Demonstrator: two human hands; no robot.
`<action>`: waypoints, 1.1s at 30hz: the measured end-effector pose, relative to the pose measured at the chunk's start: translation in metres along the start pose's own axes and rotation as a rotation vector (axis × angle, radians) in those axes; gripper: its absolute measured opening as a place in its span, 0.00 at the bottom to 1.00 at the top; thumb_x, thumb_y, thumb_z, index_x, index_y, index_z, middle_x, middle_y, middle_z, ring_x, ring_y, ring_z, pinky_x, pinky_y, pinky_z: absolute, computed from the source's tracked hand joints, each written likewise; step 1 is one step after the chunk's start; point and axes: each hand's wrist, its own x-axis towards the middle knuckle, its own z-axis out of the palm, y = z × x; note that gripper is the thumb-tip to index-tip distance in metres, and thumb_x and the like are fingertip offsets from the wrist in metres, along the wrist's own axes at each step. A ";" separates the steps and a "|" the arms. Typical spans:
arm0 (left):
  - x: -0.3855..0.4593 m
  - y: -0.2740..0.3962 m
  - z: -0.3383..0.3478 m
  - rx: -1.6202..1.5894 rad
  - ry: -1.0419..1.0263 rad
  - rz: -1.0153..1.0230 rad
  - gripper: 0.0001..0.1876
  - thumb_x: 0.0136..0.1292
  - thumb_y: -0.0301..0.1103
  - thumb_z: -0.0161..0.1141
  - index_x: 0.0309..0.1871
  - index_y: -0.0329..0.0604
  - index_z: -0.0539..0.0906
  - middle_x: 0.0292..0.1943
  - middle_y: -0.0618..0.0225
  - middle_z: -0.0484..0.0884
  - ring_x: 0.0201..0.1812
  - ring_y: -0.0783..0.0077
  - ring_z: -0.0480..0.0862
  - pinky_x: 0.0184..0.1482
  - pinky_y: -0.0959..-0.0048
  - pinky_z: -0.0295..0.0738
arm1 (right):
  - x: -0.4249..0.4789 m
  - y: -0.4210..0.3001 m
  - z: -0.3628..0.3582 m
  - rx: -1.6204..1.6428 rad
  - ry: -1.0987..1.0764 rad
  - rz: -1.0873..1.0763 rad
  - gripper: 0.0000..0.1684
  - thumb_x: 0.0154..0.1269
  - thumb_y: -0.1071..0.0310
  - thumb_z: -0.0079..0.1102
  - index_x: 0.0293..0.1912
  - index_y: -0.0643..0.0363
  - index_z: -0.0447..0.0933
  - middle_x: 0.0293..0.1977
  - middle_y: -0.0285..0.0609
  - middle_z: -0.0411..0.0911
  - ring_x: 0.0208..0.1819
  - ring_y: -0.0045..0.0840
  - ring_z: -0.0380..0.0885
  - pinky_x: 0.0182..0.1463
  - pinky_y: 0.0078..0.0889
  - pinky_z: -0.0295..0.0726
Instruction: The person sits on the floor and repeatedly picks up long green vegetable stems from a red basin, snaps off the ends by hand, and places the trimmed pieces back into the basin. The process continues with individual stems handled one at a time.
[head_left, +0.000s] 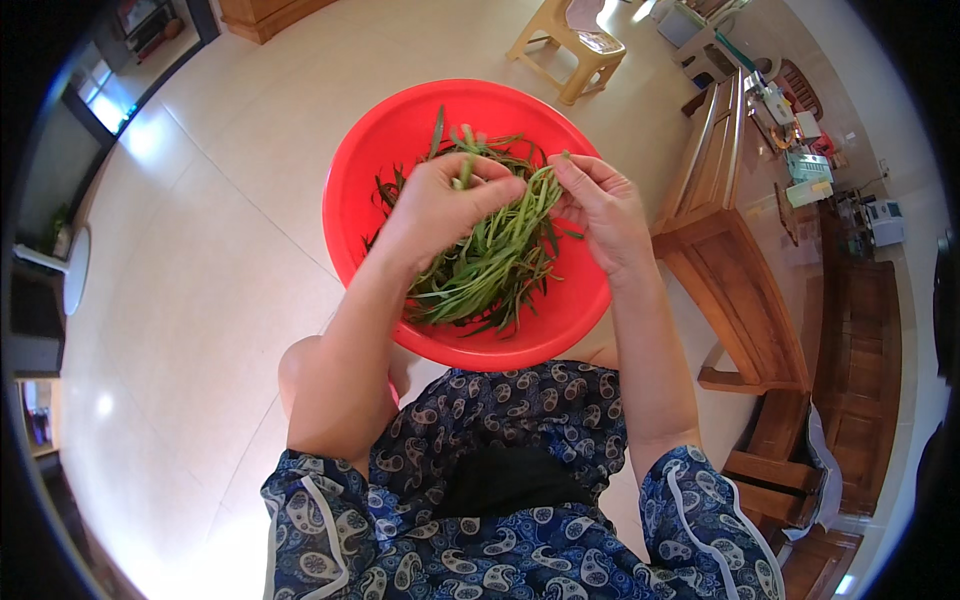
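Observation:
A red plastic basin (577, 277) stands in front of my knees, holding a loose heap of leafy greens (487, 262), which look like water spinach, with long thin leaves and pale stems. Over the heap, my left hand (450, 199) is closed around short pieces of green stem (465, 172). My right hand (600, 202), at the basin's right side, pinches a green stem (555, 176) between thumb and forefinger; its cut end shows at the fingertips. The fingertips of both hands are a short way apart. Beneath my left hand, part of the greens is hidden.
A yellow plastic chair (574, 49) stands beyond the basin on the tiled floor (217, 217). To the right is a dark wooden table (772, 180) with boxes and small items on it, and a wooden bench (855, 375) behind. A white round object (77, 270) stands at far left.

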 end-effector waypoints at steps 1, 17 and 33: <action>-0.001 -0.001 0.005 0.049 -0.024 0.018 0.14 0.54 0.39 0.65 0.38 0.39 0.79 0.28 0.74 0.77 0.28 0.85 0.73 0.27 0.84 0.67 | -0.003 -0.001 0.005 -0.001 0.002 0.008 0.09 0.57 0.65 0.62 0.36 0.59 0.77 0.25 0.30 0.75 0.22 0.11 0.71 0.28 0.14 0.73; -0.003 -0.001 0.005 0.468 0.049 0.143 0.11 0.51 0.33 0.59 0.34 0.34 0.81 0.22 0.65 0.80 0.27 0.80 0.77 0.33 0.77 0.72 | -0.003 0.014 0.011 -0.120 0.018 -0.136 0.10 0.58 0.67 0.61 0.37 0.63 0.76 0.26 0.33 0.76 0.25 0.12 0.72 0.28 0.13 0.73; -0.001 -0.004 0.004 0.493 0.036 0.147 0.10 0.52 0.31 0.58 0.34 0.34 0.80 0.21 0.67 0.79 0.24 0.82 0.75 0.29 0.78 0.71 | -0.008 0.017 0.013 -0.133 0.026 -0.126 0.10 0.56 0.75 0.59 0.40 0.64 0.74 0.29 0.34 0.77 0.27 0.12 0.74 0.31 0.13 0.75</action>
